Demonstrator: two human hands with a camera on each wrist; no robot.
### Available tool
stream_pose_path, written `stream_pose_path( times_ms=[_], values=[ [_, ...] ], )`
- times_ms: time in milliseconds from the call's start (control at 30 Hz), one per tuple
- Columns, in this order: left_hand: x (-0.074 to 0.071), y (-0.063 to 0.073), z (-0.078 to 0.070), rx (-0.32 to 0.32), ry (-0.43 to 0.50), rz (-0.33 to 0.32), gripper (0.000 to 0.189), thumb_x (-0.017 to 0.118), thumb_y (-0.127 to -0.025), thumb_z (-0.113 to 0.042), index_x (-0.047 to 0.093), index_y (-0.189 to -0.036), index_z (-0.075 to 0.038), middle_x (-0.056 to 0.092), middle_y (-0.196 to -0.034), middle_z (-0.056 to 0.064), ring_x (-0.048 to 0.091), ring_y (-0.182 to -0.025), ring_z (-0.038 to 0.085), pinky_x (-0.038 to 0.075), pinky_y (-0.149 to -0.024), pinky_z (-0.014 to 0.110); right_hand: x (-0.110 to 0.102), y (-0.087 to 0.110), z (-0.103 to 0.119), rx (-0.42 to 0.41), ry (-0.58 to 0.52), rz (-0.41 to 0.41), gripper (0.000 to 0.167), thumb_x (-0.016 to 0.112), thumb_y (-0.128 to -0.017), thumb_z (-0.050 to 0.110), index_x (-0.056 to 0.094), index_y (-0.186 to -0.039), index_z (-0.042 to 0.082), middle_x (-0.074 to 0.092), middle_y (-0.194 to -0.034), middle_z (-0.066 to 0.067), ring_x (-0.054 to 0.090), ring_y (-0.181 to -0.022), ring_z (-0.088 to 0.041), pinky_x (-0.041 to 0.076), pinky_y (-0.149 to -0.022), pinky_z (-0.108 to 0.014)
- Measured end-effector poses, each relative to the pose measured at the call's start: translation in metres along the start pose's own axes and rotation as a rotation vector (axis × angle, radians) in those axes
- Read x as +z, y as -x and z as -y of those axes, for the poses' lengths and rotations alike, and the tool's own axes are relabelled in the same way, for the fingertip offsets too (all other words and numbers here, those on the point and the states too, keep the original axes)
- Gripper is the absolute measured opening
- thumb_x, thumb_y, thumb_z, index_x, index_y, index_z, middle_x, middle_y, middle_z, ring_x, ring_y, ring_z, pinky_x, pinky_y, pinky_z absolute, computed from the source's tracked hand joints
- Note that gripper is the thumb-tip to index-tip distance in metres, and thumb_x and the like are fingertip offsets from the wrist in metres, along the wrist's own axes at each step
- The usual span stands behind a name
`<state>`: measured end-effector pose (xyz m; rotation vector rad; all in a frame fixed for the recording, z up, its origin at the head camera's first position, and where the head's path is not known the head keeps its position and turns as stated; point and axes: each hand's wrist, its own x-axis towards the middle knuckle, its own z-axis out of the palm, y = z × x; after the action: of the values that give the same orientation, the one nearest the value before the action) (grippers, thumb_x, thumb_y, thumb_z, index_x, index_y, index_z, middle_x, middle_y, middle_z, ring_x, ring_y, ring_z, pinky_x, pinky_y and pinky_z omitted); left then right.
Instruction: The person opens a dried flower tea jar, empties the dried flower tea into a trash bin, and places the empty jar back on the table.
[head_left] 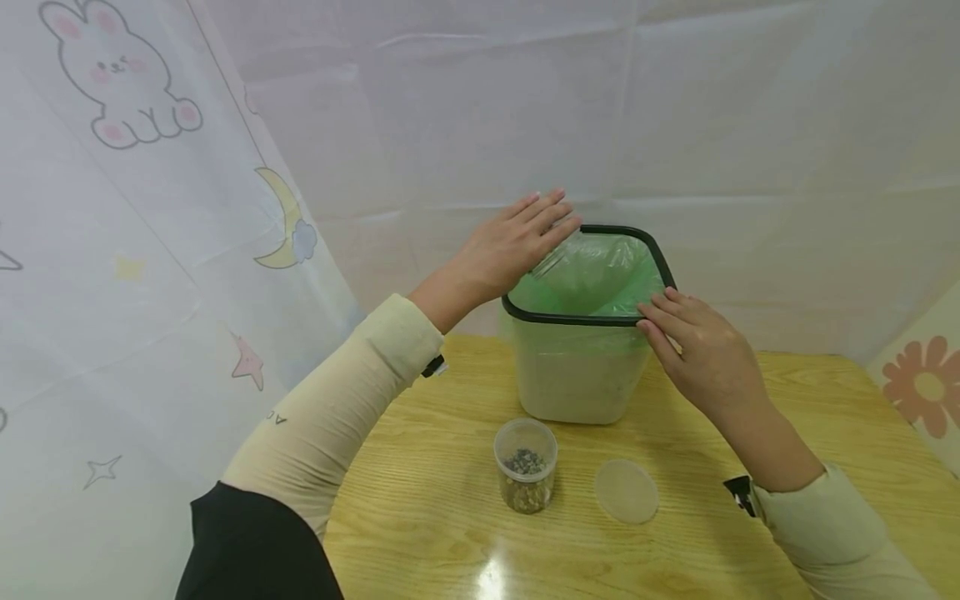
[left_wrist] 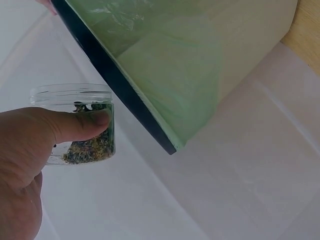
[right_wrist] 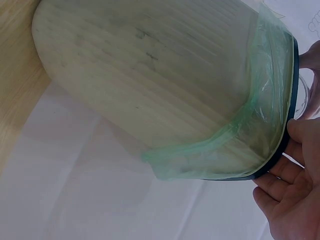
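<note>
My left hand (head_left: 510, 246) grips a clear plastic jar (left_wrist: 92, 150), its thumb along the side. Inside are small dark and yellowish-green bits, gathered toward one side. In the head view this hand covers most of the jar, at the left of the trash bin's mouth. The pale trash bin (head_left: 577, 379) has a black rim ring and a green bag liner (head_left: 600, 275) folded over the edge. At the bin's right front corner, my right hand (head_left: 705, 350) holds the rim, fingertips over the ring.
A second clear jar (head_left: 527, 492), without a lid and partly filled with grey and brown bits, stands on the wooden table (head_left: 435, 467) before the bin. A round translucent lid (head_left: 627, 492) lies to its right. A printed cloth (head_left: 450, 125) hangs behind.
</note>
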<state>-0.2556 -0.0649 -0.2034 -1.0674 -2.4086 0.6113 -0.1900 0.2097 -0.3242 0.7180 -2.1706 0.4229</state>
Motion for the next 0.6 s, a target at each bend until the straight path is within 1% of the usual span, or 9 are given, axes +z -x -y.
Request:
stream_pose_path(
  times_ms=[300,600],
  values=[
    [0.0012,0.0005,0.0001,-0.001,-0.016,0.009,0.068,0.050,-0.103,0.003,0.021,-0.163,-0.011,0.024,-0.167,0.010,0.011,-0.156,0.024,0.005,-0.127,0.038,-0.0001,-0.0010,0.0007,-0.006,-0.001,-0.004,0.039,0.079,-0.083,0.006,0.073,-0.121,0.000,0.070,-0.121,-0.022,0.062,-0.121,-0.041,0.046,-0.105,-0.058],
    [0.0023,-0.0003,0.0005,0.021,-0.036,-0.009,0.068,0.051,-0.103,0.004,0.023,-0.162,-0.011,0.023,-0.167,0.010,0.012,-0.156,0.024,0.004,-0.126,0.037,-0.0005,-0.0009,-0.0002,0.000,0.000,0.004,0.039,0.078,-0.084,0.006,0.073,-0.122,0.000,0.069,-0.123,-0.021,0.061,-0.122,-0.040,0.042,-0.110,-0.052]
  ],
)
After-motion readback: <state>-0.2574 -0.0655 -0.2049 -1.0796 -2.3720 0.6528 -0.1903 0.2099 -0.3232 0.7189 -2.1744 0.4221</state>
